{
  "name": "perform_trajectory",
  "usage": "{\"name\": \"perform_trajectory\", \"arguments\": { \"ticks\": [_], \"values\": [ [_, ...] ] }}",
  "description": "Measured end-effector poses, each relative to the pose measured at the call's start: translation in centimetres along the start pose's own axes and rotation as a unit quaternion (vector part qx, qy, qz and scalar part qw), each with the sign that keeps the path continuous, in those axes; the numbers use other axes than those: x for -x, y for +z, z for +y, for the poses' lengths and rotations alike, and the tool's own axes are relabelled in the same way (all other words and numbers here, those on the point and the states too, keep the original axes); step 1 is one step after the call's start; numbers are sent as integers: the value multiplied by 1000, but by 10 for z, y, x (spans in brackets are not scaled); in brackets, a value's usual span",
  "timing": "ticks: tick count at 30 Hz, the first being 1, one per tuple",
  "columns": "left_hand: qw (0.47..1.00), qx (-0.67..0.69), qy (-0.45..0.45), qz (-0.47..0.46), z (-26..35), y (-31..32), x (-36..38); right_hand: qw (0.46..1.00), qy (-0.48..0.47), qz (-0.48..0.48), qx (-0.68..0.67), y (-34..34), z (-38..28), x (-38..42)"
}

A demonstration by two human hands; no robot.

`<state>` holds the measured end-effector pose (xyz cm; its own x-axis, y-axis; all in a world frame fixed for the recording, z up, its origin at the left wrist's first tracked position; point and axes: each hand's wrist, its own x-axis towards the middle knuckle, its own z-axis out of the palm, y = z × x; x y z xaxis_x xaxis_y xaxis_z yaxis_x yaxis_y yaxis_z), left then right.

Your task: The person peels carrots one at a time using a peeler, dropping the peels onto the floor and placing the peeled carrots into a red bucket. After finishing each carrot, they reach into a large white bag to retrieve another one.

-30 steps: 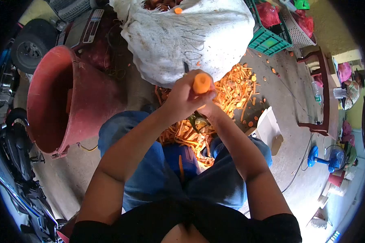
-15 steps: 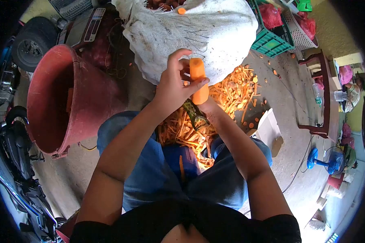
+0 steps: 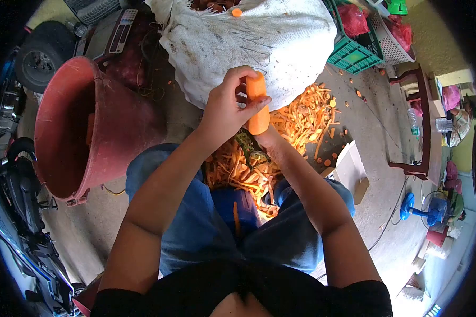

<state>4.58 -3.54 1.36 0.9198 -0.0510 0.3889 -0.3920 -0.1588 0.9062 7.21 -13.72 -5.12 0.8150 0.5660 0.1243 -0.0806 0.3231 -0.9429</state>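
Note:
My left hand grips a peeled orange carrot. Its thumb lies across the front and its fingers curl around the upper end. Just behind the carrot's lower end is my right hand, its fingers hidden by the carrot and my left hand; what it holds, if anything, does not show. Below the hands, a heap of carrot peelings lies between my knees, with a dark green speckled object on it that I cannot identify. More peelings spread to the right.
A large white sack stands ahead, with a carrot slice on it. To the left is a big red tub. A blue object sits between my legs. At right are a green crate, an open carton and a blue fan.
The raised fingers of my left hand have closed onto the carrot's upper end. Carrot and both hands have shifted slightly up and left.

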Motion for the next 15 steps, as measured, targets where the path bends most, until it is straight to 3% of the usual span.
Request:
{"name": "perform_trajectory", "arguments": {
  "ticks": [9,15],
  "values": [
    [999,-20,-28,-27,0,1,-2,999,9,-5,34,5,-4,18],
    [999,15,-37,28,-2,5,-2,999,5,-2,49,6,-5,19]
  ]
}}
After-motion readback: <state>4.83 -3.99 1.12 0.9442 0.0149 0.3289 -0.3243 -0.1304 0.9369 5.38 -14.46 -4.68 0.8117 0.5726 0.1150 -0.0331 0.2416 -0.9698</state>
